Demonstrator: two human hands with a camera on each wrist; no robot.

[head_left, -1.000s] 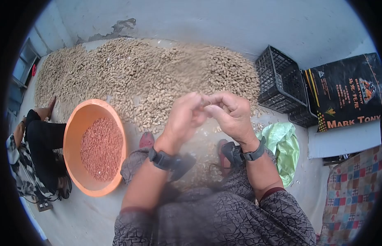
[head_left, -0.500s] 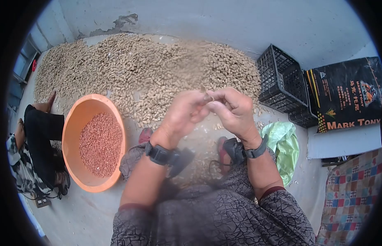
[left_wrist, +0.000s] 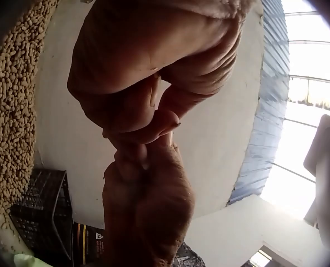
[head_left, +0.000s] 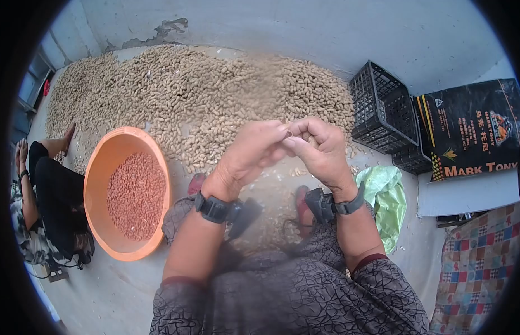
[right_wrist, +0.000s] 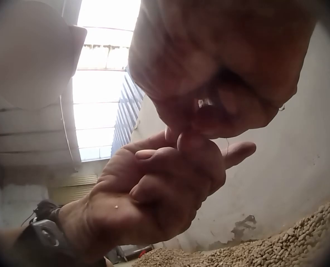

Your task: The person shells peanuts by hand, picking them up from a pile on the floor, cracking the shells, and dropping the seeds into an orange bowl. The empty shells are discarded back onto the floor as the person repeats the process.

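Both hands meet at the fingertips in the head view, above the near edge of a wide heap of unshelled peanuts (head_left: 187, 95). The left hand (head_left: 253, 149) has its fingers curled, and a small dark reddish piece (head_left: 288, 134) shows between its fingertips and those of the right hand (head_left: 321, 153). The right hand's thumb and forefinger pinch at that same spot, its other fingers bent in. Close up in the left wrist view, the left hand (left_wrist: 154, 67) touches the right hand (left_wrist: 148, 206); what lies between them is mostly hidden.
An orange basin (head_left: 96, 192) holding red kernels (head_left: 137, 195) stands at the left, beside a seated person (head_left: 50, 201). Black crates (head_left: 383, 111), a black printed bag (head_left: 472, 128) and a green sack (head_left: 385, 206) are on the right. A patchwork cloth (head_left: 478, 273) hangs lower right.
The pale shell seen sticking up between the fingertips half a second ago no longer shows; a dark reddish piece does. At the left, the seated person's arm has moved up.
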